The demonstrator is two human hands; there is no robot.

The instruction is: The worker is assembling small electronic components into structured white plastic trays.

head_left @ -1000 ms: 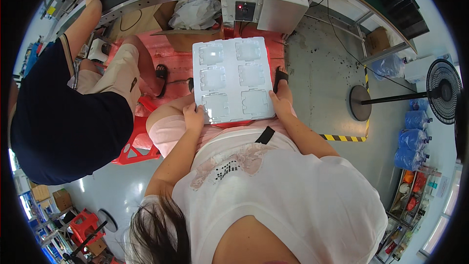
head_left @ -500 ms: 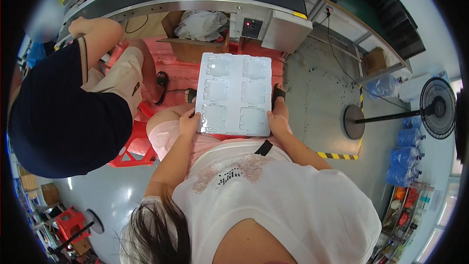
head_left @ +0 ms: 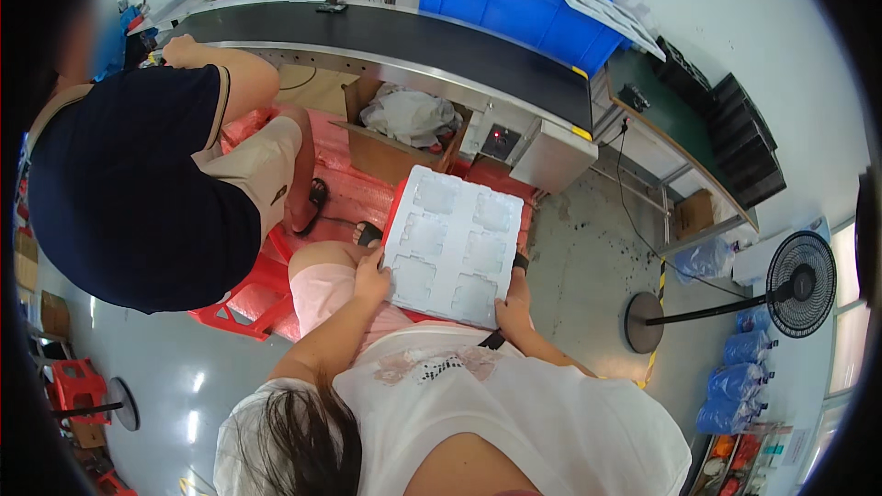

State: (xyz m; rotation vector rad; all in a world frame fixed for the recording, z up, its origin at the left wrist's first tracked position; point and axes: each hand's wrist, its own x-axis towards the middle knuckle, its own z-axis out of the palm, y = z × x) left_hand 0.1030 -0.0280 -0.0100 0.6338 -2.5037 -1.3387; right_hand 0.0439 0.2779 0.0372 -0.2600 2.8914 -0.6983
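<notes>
Tray [head_left: 455, 246] now lifted nearer conveyor [head_left: 386, 37]; our left hand [head_left: 370, 277] and right hand [head_left: 514, 310] closed on its near edge, over knees.

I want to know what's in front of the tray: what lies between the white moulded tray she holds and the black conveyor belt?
In the head view, an open cardboard box holding crumpled grey-white plastic lies between the white moulded tray and the conveyor belt.
</notes>
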